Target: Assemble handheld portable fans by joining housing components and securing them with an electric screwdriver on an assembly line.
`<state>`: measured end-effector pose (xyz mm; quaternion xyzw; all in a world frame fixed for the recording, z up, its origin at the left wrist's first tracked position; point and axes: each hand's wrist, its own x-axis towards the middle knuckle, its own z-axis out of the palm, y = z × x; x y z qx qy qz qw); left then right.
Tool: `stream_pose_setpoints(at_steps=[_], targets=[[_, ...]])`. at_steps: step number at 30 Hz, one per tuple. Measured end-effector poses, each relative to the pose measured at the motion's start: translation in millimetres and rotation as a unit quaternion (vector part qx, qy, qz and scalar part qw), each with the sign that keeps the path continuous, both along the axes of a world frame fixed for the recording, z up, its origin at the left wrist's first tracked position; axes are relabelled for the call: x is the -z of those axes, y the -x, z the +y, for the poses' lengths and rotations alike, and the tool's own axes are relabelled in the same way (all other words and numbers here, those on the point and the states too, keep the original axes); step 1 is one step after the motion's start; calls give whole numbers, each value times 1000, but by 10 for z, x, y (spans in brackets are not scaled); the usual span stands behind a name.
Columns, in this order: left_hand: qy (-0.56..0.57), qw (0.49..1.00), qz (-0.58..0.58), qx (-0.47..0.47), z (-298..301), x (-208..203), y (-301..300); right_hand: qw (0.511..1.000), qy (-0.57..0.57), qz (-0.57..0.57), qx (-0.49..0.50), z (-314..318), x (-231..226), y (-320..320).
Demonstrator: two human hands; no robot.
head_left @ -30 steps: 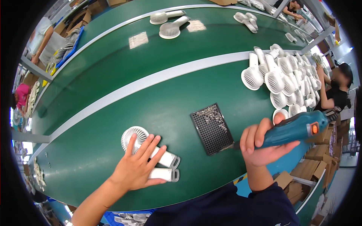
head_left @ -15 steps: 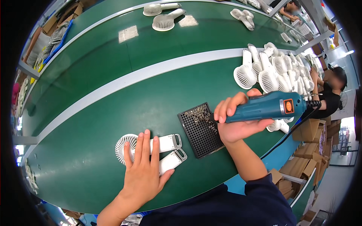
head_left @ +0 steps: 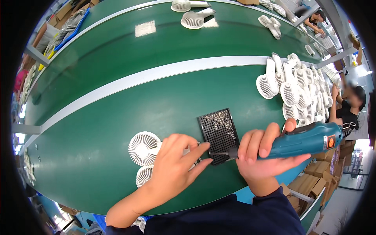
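My right hand [head_left: 258,158] grips a teal electric screwdriver [head_left: 303,141], held sideways with its bit pointing left over the near end of a black grid tray [head_left: 215,141]. Small screws [head_left: 219,118] lie in the tray, mostly toward its far and right side. My left hand [head_left: 172,162] hovers over two white handheld fans [head_left: 143,148], hiding most of their handles. Its thumb and index finger are apart, one on each side of the bit's tip, and its other fingers curl. No screw can be made out at the tip.
Many white handheld fans [head_left: 290,92] are heaped at the right of the green table [head_left: 98,117]. Beyond a pale divider strip [head_left: 156,74] lie more fans [head_left: 192,20]. A co-worker [head_left: 348,103] sits at the right; cardboard boxes [head_left: 303,178] stand below the table edge.
My left hand has lifted off the fans and moved right to the bit's tip, its fingers bending. The screwdriver has come nearer to me, its bit now over the tray's near end.
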<state>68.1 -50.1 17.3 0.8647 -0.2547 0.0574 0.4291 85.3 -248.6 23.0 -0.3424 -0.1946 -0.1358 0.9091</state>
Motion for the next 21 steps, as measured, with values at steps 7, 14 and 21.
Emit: stream_pose_setpoints(at_steps=[7, 14, 21], targets=[[52, 997, 27, 40, 9, 128, -5, 998, -1, 8, -64, 52, -2, 42], [44, 998, 20, 40, 61, 156, 7, 992, 17, -24, -124, 131, -28, 70], [63, 997, 22, 47, 107, 199, 16, 993, 14, 21, -115, 184, -48, 64]])
